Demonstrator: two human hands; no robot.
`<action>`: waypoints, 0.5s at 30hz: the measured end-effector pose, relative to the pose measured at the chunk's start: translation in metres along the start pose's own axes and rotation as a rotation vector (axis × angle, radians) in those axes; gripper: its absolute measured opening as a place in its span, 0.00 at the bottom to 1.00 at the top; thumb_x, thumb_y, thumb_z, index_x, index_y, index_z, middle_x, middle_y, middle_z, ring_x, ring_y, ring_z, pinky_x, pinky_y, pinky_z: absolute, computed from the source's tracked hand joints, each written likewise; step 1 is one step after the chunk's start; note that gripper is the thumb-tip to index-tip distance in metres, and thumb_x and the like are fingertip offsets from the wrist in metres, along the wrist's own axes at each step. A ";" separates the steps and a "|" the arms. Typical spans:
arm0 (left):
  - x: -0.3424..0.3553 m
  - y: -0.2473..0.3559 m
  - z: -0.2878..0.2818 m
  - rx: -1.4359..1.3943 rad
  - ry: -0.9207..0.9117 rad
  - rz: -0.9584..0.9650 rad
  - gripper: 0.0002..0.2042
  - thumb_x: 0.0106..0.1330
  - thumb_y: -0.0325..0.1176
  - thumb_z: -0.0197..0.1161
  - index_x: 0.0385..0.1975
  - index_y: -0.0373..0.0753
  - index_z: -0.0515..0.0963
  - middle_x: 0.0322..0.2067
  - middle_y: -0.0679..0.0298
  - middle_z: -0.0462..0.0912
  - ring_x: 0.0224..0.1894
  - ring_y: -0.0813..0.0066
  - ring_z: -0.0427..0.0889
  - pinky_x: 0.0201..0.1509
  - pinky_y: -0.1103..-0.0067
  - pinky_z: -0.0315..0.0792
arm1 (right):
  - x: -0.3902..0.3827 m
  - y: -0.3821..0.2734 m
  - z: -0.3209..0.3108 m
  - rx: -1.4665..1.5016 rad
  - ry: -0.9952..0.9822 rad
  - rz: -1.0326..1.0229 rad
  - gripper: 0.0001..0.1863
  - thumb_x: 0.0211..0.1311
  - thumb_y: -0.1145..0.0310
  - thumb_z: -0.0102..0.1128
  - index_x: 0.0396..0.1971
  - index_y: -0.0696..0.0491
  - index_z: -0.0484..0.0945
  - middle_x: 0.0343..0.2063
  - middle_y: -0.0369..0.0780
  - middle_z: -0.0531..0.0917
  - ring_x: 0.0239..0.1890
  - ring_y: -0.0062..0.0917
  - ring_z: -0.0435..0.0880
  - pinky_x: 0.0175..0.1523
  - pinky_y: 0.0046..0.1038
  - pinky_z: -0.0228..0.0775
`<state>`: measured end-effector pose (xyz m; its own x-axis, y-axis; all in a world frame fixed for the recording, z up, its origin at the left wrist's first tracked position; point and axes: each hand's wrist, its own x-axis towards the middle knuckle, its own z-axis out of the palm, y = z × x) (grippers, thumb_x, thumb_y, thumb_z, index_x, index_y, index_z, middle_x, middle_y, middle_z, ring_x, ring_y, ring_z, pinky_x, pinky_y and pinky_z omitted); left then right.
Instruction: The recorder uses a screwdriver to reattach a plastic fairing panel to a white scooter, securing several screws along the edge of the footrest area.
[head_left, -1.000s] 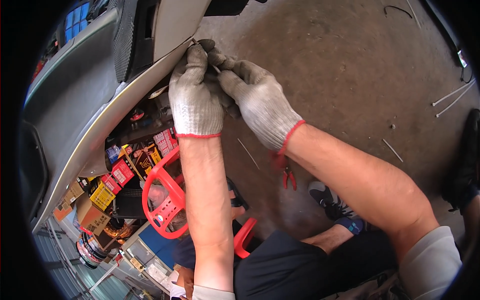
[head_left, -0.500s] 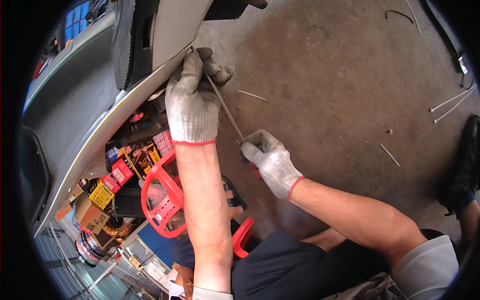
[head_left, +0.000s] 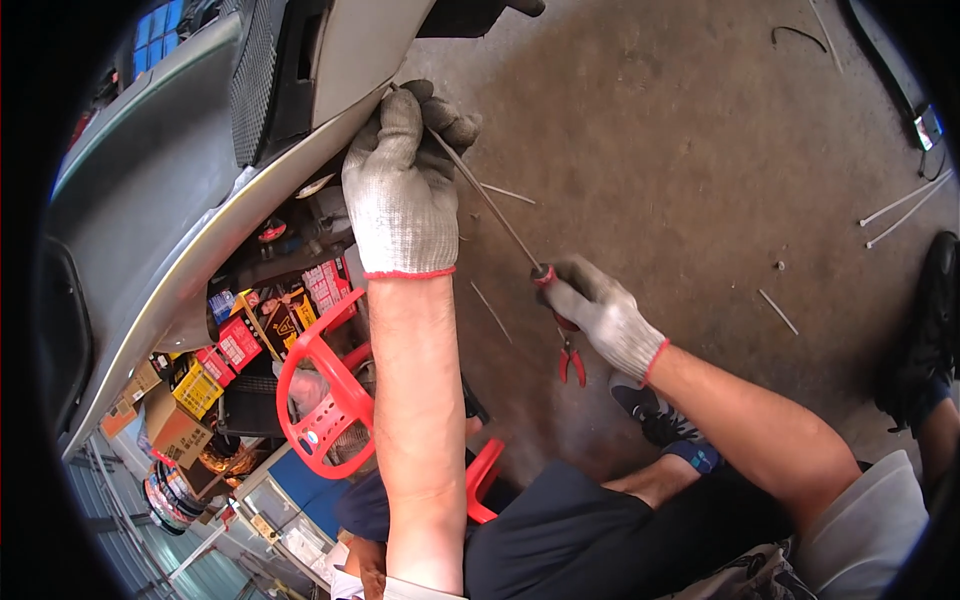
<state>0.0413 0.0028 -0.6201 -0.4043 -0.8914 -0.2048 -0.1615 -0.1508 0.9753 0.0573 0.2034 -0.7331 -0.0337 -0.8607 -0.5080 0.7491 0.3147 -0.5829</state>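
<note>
My right hand (head_left: 610, 315), in a white knitted glove, is closed around the red handle of a long screwdriver (head_left: 495, 212). Its thin metal shaft slants up and left to my left hand (head_left: 405, 190), gloved the same way. There the left fingers are curled around the shaft's far end, against the edge of a pale vehicle body panel (head_left: 225, 210). The tip seems to peek out above the left thumb, right at that edge; what it touches is too small to tell.
Red-handled pliers (head_left: 572, 362) lie on the concrete floor by my shoe (head_left: 650, 410). White cable ties (head_left: 905, 210) are scattered to the right. A red plastic chair (head_left: 330, 390) and several boxes (head_left: 240, 342) stand at left. A black strip (head_left: 880, 60) lies at the upper right.
My right hand has moved right and slightly down with the screwdriver, baring more of its shaft and handle. The left hand has shifted slightly right. The pliers and my shoe now show.
</note>
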 end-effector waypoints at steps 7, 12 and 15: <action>0.000 0.000 0.001 -0.022 -0.004 -0.020 0.14 0.73 0.37 0.59 0.46 0.30 0.77 0.31 0.58 0.81 0.33 0.64 0.81 0.45 0.62 0.78 | -0.020 0.023 -0.003 0.885 -0.163 0.294 0.15 0.71 0.56 0.58 0.41 0.54 0.78 0.35 0.41 0.81 0.26 0.21 0.76 0.26 0.21 0.63; 0.004 -0.003 0.003 -0.034 0.019 0.013 0.13 0.73 0.36 0.60 0.46 0.31 0.78 0.33 0.58 0.82 0.34 0.62 0.82 0.42 0.62 0.79 | -0.012 0.020 -0.027 1.045 -0.380 0.342 0.18 0.71 0.52 0.55 0.43 0.54 0.74 0.37 0.43 0.81 0.23 0.24 0.74 0.23 0.22 0.62; 0.000 -0.003 -0.001 -0.008 0.055 0.040 0.12 0.72 0.36 0.61 0.46 0.32 0.78 0.34 0.59 0.82 0.33 0.62 0.82 0.42 0.62 0.80 | -0.028 -0.021 -0.017 1.067 0.119 0.537 0.16 0.74 0.55 0.52 0.43 0.55 0.73 0.36 0.42 0.79 0.22 0.23 0.72 0.26 0.23 0.66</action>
<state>0.0429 0.0022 -0.6226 -0.3604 -0.9189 -0.1606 -0.1390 -0.1173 0.9833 0.0310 0.2277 -0.7174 0.4317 -0.6610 -0.6138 0.8551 0.0833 0.5118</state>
